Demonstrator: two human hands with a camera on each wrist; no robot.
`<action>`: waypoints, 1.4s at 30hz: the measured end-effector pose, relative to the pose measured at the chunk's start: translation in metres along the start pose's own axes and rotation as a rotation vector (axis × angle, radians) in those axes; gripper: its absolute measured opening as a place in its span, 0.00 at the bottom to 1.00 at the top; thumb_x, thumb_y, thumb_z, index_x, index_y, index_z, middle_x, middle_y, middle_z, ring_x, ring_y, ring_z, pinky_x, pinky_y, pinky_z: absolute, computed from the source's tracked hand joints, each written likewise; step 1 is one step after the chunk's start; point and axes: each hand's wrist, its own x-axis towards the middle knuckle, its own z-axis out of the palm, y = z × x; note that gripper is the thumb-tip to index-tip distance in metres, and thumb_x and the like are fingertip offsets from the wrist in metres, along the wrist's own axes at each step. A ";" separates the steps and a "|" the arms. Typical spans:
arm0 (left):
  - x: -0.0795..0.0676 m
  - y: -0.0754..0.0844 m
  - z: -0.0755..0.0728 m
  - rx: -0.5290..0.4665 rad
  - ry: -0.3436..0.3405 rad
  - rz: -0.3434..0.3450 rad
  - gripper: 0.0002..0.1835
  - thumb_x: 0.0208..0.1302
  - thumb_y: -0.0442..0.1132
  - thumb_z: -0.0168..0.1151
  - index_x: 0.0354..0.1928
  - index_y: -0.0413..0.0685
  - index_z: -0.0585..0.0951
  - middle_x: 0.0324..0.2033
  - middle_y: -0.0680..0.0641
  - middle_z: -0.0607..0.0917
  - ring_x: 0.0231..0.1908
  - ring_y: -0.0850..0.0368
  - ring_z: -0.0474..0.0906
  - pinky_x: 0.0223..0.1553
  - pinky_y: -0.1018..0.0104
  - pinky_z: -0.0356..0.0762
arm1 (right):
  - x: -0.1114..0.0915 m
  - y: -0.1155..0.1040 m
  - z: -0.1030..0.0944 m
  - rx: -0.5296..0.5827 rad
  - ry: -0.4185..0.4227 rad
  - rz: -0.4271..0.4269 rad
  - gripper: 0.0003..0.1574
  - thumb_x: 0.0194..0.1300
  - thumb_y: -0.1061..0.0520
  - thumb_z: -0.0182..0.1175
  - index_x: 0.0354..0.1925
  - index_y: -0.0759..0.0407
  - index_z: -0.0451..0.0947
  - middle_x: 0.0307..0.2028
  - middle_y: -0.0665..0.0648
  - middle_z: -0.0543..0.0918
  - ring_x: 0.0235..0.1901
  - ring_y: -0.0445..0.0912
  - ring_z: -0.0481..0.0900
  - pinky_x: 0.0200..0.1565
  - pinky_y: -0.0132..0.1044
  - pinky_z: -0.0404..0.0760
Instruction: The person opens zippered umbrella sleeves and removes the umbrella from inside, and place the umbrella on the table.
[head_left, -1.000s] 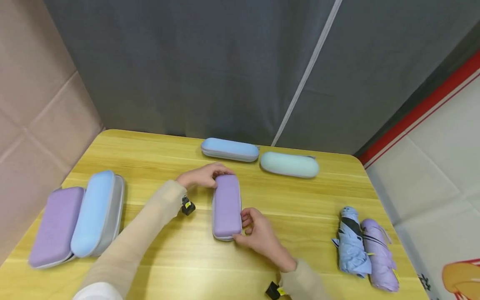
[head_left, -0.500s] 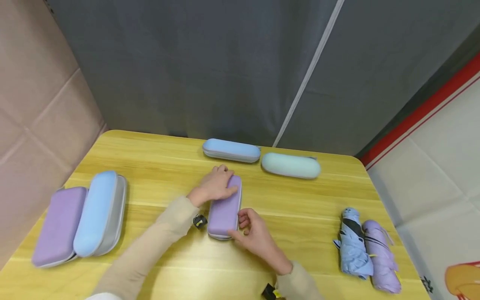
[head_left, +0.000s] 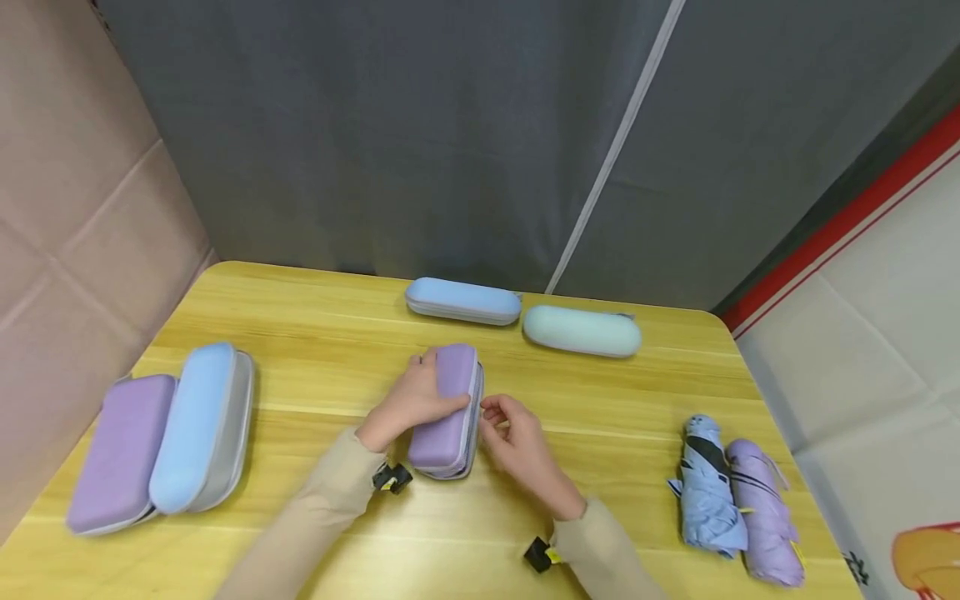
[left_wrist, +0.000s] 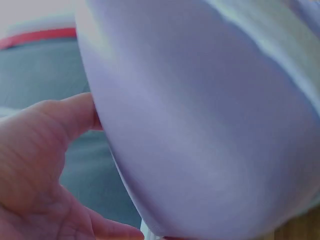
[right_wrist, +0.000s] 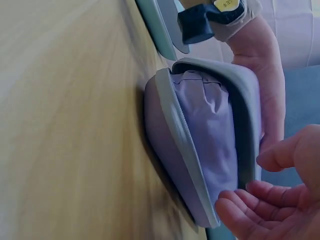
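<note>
A purple hard-shell zip case stands partly open at the middle of the table, its gap facing right. My left hand grips the lid, thumb across the top and fingers along the left side. In the left wrist view the purple shell fills most of the frame beside that hand. Bunched purple fabric shows between the two shells in the right wrist view. Loosely bent, the fingers of my right hand are at the opening; they pinch nothing, and whether they touch the rim I cannot tell.
On the left lie a larger purple case and a light blue case. A slim blue case and a mint case lie at the back edge. Folded blue and purple umbrellas lie on the right.
My left hand has shifted from the case's far end to its left side and lid. The lid has lifted on the right, and my right hand has moved slightly away from the near corner.
</note>
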 end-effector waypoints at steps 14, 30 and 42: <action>-0.009 -0.049 -0.015 -0.760 -0.210 -0.180 0.38 0.65 0.45 0.54 0.67 0.28 0.52 0.53 0.28 0.71 0.42 0.48 0.78 0.39 0.55 0.80 | 0.036 -0.017 0.015 -0.303 -0.089 0.130 0.37 0.55 0.48 0.67 0.51 0.76 0.71 0.31 0.62 0.80 0.27 0.46 0.77 0.28 0.35 0.78; -0.016 -0.055 -0.013 -0.796 -0.211 -0.139 0.33 0.65 0.44 0.53 0.64 0.26 0.59 0.43 0.36 0.77 0.35 0.55 0.77 0.39 0.59 0.79 | 0.054 -0.025 0.036 -0.340 -0.142 0.346 0.57 0.43 0.51 0.73 0.62 0.75 0.56 0.39 0.67 0.80 0.34 0.54 0.80 0.31 0.41 0.81; -0.027 -0.050 -0.015 -0.792 -0.129 -0.153 0.33 0.65 0.44 0.54 0.63 0.26 0.61 0.50 0.31 0.74 0.41 0.51 0.77 0.43 0.55 0.79 | 0.049 -0.019 0.013 -0.041 -0.141 0.364 0.53 0.45 0.55 0.71 0.64 0.73 0.57 0.43 0.69 0.78 0.37 0.53 0.79 0.35 0.41 0.81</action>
